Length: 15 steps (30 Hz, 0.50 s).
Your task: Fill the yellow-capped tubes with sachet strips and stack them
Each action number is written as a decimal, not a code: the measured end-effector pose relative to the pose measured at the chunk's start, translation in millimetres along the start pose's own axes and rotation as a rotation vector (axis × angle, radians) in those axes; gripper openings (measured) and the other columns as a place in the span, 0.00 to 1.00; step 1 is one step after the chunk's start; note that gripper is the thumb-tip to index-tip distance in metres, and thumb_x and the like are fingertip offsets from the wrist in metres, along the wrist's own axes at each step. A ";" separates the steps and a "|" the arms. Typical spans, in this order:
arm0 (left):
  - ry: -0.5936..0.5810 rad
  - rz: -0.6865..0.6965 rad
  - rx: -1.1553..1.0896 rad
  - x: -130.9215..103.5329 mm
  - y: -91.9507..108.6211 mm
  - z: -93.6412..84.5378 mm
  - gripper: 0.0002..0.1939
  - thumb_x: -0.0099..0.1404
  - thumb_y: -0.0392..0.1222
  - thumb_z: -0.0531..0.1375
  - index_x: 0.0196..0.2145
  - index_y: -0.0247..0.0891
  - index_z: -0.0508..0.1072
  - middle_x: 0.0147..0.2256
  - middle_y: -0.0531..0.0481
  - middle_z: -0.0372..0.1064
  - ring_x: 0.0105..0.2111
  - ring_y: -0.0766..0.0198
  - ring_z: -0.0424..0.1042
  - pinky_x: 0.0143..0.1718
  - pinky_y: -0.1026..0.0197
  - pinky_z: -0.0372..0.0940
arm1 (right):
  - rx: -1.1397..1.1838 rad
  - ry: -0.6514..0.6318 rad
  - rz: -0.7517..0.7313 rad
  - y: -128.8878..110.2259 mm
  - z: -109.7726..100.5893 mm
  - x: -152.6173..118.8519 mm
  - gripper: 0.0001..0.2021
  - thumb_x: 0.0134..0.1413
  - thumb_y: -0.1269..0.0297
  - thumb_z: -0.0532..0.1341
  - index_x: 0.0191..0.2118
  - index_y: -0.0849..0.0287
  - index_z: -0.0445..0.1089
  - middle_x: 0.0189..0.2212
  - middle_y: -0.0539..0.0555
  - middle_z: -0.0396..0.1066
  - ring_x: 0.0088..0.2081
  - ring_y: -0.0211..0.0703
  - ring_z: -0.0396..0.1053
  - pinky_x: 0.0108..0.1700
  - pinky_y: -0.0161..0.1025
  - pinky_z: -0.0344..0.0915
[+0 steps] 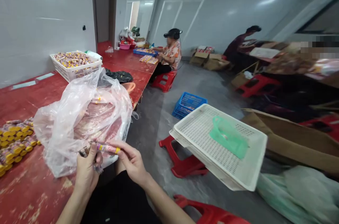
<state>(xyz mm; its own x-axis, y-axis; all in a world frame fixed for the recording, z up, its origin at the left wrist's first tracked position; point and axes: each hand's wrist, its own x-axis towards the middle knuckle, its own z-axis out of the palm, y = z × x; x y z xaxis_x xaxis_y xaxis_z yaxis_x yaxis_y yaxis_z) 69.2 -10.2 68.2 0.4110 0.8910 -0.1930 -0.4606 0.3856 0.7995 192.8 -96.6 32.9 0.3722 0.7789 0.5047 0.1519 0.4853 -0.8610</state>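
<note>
Held in midair over the near edge of the worn red worktop (26,195): a slim printed tube with a yellow cap (107,148). Pinched by the capped end between thumb and fingers of the right hand (132,162), with a light, closed grip. Clasped near the opposite end in the left hand (88,167), along with a small cluster of dark printed wrapped pieces (84,151); too bunched to count. Probably supported from both ends to stay level and steady.

Just beyond, slumped on the worktop with a wide mouth: a large crumpled clear plastic bag (60,121), perhaps kept near for a short reach. Cannot tell whether touched by the left fingers. To the left, stacked sideways with caps facing alike: rows of yellow-capped tubes (16,141), likely aligned to lie snug and not roll.

Behind the bag: a white openwork plastic basket (79,73), heaped with loose, similar pieces and presumably walled to contain such a pile. To the right, over a red plastic stool (182,162): a white perforated plastic tray (197,123), seemingly raised for easy access, with a flat green plastic piece (230,139) inside. Farther back, on the floor: stacked blue plastic crates (182,111). Seated along the worktop: a co-worker in an orange-patterned top (174,58).
</note>
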 end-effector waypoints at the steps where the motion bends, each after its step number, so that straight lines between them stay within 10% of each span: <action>1: 0.005 0.009 0.003 -1.4 -0.1 1.1 0.31 0.42 0.57 0.79 0.26 0.36 0.65 0.16 0.61 0.57 0.15 0.77 0.53 0.16 0.73 0.49 | -0.029 -0.020 -0.005 -1.1 -0.8 -1.2 0.15 0.70 0.61 0.58 0.57 0.47 0.76 0.56 0.54 0.78 0.58 0.44 0.76 0.62 0.44 0.73; 11: -0.019 0.035 0.054 -4.9 -1.5 -2.3 0.28 0.44 0.55 0.79 0.25 0.34 0.69 0.17 0.60 0.57 0.17 0.77 0.55 0.18 0.73 0.52 | -0.008 -0.038 -0.049 -1.5 8.7 -2.7 0.22 0.68 0.64 0.61 0.64 0.42 0.69 0.59 0.54 0.76 0.52 0.42 0.79 0.56 0.43 0.76; 15: -0.105 0.036 0.144 13.0 -1.3 33.5 0.28 0.43 0.54 0.79 0.26 0.35 0.68 0.19 0.59 0.61 0.17 0.76 0.57 0.16 0.73 0.50 | -0.197 0.116 -0.122 -5.8 -12.3 7.1 0.15 0.68 0.62 0.61 0.56 0.46 0.77 0.53 0.55 0.80 0.54 0.44 0.77 0.58 0.44 0.75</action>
<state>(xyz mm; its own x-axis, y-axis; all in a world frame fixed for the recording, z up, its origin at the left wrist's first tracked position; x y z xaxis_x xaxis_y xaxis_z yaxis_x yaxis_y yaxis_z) 101.5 -7.1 83.7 0.4798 0.8707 -0.1080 -0.3625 0.3088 0.8793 205.7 -98.7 40.7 0.4410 0.6630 0.6049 0.3734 0.4774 -0.7954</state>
